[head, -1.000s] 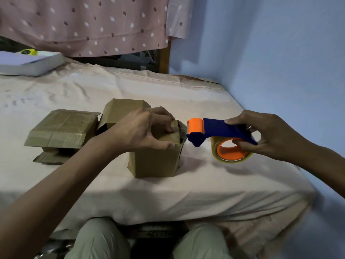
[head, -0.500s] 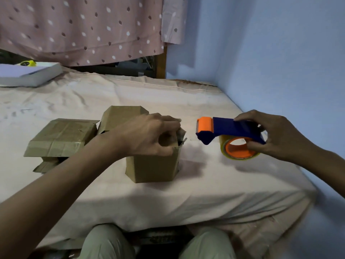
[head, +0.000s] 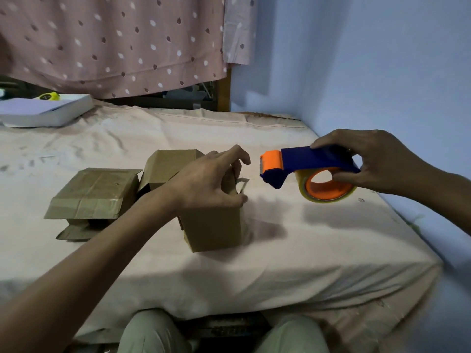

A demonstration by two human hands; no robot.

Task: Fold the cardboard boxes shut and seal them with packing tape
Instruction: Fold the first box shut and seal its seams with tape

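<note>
1. At the far left a white flat box (head: 44,110) lies on the cloth-covered bed (head: 293,250), unchanged from the earlier frames.
2. Left of centre a flattened, taped cardboard box (head: 94,193) rests on the cloth, and a second box (head: 168,168) stands just behind it; neither has shifted.
3. The upright cardboard box (head: 212,228) stands near the middle, close to the near edge of the bed.
4. The left hand (head: 206,182) sits on top of that box, fingers curled around its top flaps; a second ago the thumb pressed flatter on the top.
5. The tape dispenser (head: 308,165), blue with an orange head and roll core, now hangs well to the right of the box; a second ago its head touched the box's top edge.
6. The right hand (head: 374,161) grips the dispenser's handle, held above the cloth.
</note>
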